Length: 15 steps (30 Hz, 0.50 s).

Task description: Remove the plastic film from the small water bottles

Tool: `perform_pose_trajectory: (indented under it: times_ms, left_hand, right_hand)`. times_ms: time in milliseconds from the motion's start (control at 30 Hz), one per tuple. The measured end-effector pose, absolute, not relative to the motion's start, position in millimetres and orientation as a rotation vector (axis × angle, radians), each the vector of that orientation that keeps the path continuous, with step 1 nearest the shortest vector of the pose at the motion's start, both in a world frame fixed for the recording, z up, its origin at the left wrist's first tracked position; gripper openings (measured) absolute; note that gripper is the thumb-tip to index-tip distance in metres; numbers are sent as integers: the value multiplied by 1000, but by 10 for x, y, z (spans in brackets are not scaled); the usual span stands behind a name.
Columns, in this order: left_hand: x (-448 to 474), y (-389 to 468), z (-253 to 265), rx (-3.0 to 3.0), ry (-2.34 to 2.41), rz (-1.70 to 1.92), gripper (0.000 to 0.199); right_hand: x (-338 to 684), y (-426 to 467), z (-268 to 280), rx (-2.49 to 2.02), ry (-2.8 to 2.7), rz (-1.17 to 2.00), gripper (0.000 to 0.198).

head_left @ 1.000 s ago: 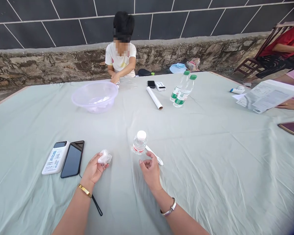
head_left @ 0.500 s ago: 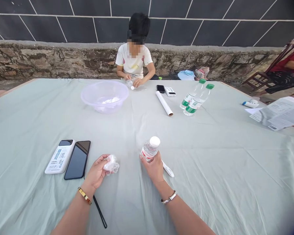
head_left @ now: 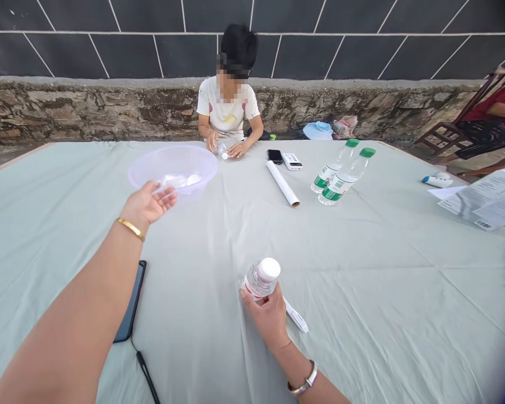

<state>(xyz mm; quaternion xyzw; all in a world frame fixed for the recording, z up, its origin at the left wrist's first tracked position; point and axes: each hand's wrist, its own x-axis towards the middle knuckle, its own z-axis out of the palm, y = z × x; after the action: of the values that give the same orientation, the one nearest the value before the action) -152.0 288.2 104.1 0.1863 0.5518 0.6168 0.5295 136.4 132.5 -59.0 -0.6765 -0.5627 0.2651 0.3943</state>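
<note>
My left hand reaches to the near rim of a translucent purple basin, its fingers stretched out and slightly blurred. Crumpled clear plastic shows in the basin just beyond the fingertips. Whether any of it still touches them is hard to see. My right hand is wrapped round a small clear bottle with a white cap and a red-and-white label, upright on the cloth. A white pen-like tool, perhaps a cutter, lies right beside that hand.
A phone with a strap lies partly under my left forearm. Across the table, a person handles another small bottle. Beyond the middle are a white roll, two green-capped bottles, a phone, a power bank and papers.
My left hand has moved forward from near the phone to the basin, and its fingers have opened from the crumpled plastic. My right hand stays on the bottle. The view has shifted slightly.
</note>
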Motion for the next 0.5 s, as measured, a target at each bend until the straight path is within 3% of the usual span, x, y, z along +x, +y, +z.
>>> perform_pose_trajectory:
  times_ms: [133, 500]
  left_hand:
    - [-1545, 3063, 1171, 444, 1282, 1419, 48]
    - [-793, 1311, -198, 1066, 1553, 946, 22]
  right_hand:
    - [1318, 1487, -524, -1707, -1372, 701, 41]
    - [1137, 3232, -381, -1781, -1311, 580, 49]
